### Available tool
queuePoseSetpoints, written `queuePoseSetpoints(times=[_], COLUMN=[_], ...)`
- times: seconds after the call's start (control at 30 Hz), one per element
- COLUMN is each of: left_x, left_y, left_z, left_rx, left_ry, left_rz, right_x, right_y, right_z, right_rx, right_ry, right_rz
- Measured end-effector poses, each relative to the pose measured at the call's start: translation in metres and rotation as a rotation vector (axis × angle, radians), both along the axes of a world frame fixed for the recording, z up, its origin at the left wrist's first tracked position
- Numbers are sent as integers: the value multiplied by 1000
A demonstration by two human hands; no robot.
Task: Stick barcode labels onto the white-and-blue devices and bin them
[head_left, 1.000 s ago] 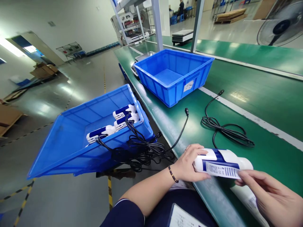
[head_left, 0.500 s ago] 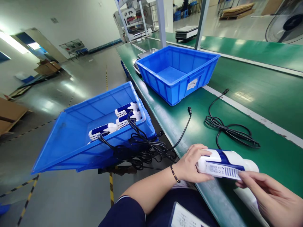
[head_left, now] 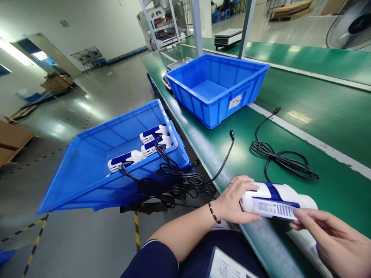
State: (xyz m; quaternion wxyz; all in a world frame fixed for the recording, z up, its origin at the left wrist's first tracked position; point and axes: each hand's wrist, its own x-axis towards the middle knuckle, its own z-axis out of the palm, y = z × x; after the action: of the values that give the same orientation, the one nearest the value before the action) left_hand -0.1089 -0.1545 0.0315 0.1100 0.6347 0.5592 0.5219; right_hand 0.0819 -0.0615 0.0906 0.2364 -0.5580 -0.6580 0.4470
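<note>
A white and dark-blue handheld device (head_left: 285, 192) with a black cable lies over the green table near its front edge. My left hand (head_left: 236, 200) is closed round the device's left end. On the side facing me is a white printed label (head_left: 272, 209) with a square code and dark stripes. The thumb and fingers of my right hand (head_left: 330, 233) pinch the label's right end. Whether that end is stuck down or lifted I cannot make out. Under my right hand lies another white object (head_left: 304, 243), partly hidden.
A blue bin (head_left: 211, 98) stands on the green table (head_left: 313, 100). Left of the table edge, a second blue bin (head_left: 87, 162) holds several similar devices (head_left: 124, 158), their black cables (head_left: 174, 185) hanging over its side. A coiled cable (head_left: 278, 156) lies behind the held device.
The right thumb and fingers have shifted very slightly to the right along with the label's end. The left hand and the device stay almost in place.
</note>
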Motion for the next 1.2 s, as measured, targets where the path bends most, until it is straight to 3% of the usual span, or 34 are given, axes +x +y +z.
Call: queuePoseSetpoints(times=[0.47,0.77,0.9,1.2], left_x=[0,0,0,7], left_y=[-1,-1,-3,-4], left_z=[-1,1,6,11], left_rx=[-31,-7,-3,-82], left_ry=[-32,-29,-68,-146], left_rz=[-31,-23,-24,74], right_x=[2,-11,-11,-5], right_y=[1,-13,-10,0], right_z=[-3,14,13,8], right_rx=[-7,-12,-10,-56], right_ry=[16,19,29,-3], right_rz=[3,-74,-72,0])
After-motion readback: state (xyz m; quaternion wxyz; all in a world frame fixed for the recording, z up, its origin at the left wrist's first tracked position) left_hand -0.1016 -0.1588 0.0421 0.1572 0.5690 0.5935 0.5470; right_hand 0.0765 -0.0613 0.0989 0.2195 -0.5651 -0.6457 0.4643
